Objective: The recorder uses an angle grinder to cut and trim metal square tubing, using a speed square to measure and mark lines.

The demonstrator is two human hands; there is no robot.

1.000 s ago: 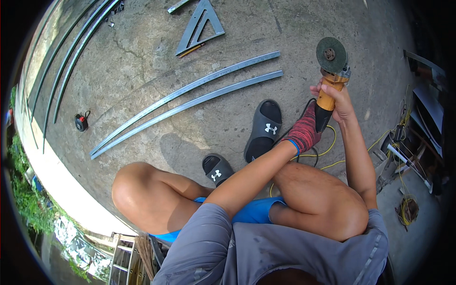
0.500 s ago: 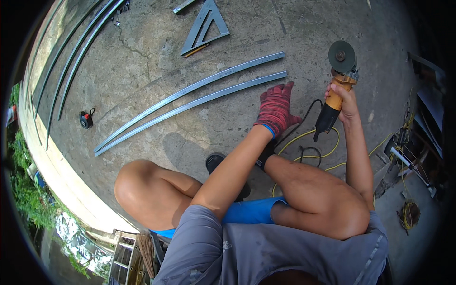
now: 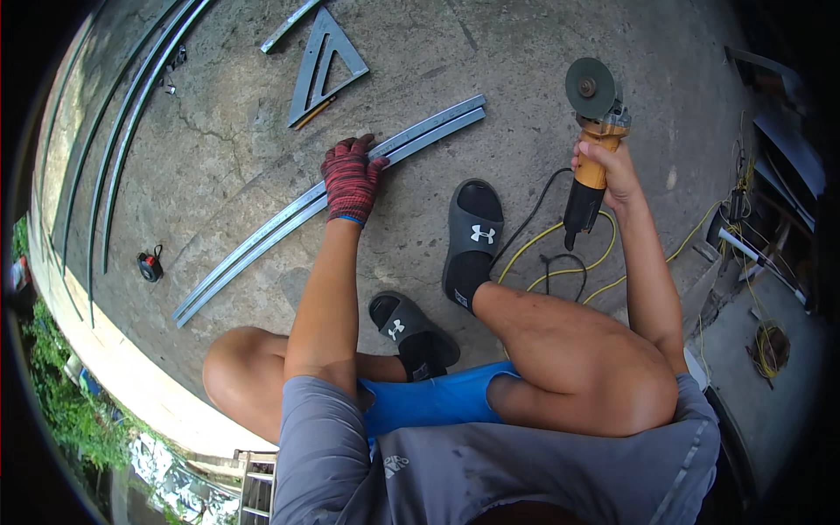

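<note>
Concrete floor [image 3: 516,96], seen from above. The left grip [image 3: 352,182], a hand in a red-and-black knitted glove, lay across a pair of metal strips [image 3: 430,120], which rested close together on the floor and ran obliquely from lower left to upper right. The glove hid a short stretch of both strips; the thumb was spread to the right of the fingers, but whether these had curled around the metal or merely pressed upon it could not be told. The right grip [image 3: 614,172], ungloved, was closed around the orange body of an angle grinder [image 3: 584,199], which was held to the right of the strips, well apart from them, with its disc [image 3: 591,87] uppermost in view. The body concealed part of the fingers. A yellow cable [image 3: 614,234] looped near the grinder's lower end, part of its course lost behind the leg. Beyond the strips lay a triangular square [image 3: 346,52] with a yellow pencil [image 3: 313,115] along its lower edge. A short metal piece [image 3: 289,26] and several long bars [image 3: 129,118] were cut off by the upper margin. A tape measure [image 3: 150,264] lay at left. A ladder [image 3: 256,457] was cropped below, partly behind the grey sleeve [image 3: 324,433].
</note>
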